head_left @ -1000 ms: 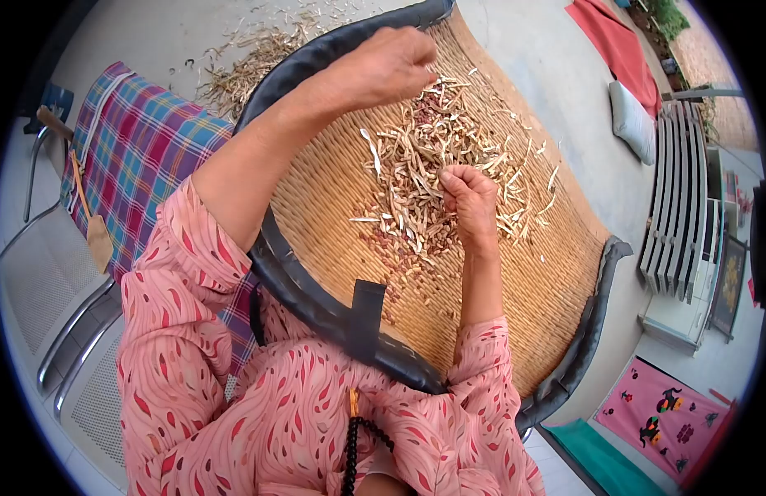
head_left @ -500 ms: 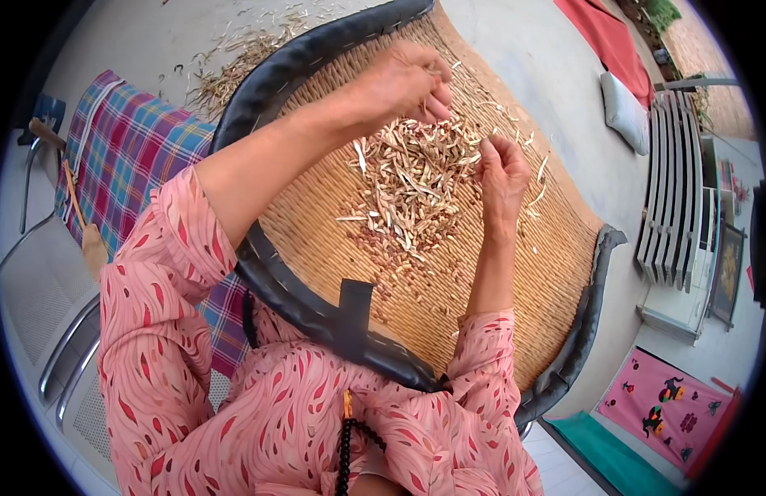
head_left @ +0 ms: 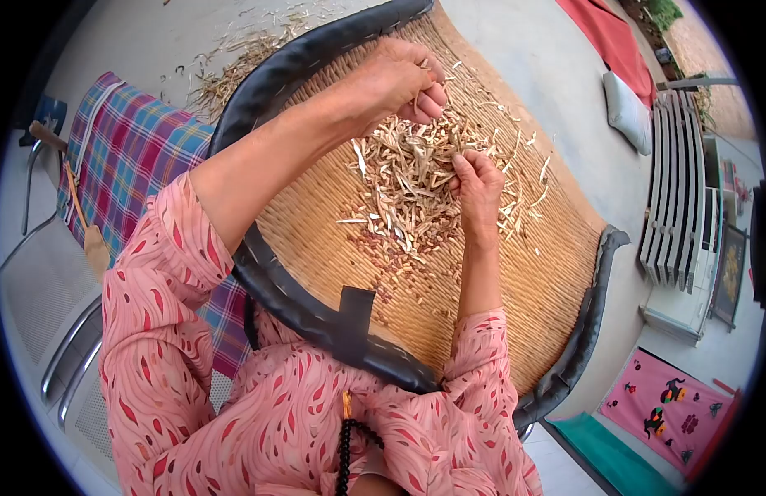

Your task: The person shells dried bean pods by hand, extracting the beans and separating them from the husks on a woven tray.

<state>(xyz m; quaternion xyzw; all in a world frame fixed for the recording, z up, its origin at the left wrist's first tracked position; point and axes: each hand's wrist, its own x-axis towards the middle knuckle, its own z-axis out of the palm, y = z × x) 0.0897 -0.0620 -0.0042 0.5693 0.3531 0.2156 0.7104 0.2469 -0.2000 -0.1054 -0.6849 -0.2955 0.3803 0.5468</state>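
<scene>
Overhanging grey flr (head_left: 523,41): woven tray (head_left: 536,306) w/ pods (head_left: 409,183)

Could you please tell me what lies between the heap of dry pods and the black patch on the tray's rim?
In the head view, small reddish and tan pieces lie scattered there on the woven tray.

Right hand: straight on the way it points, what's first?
Probably the heap of dry pods, which lies just ahead of the right hand in this view; its height above them is unclear.
</scene>
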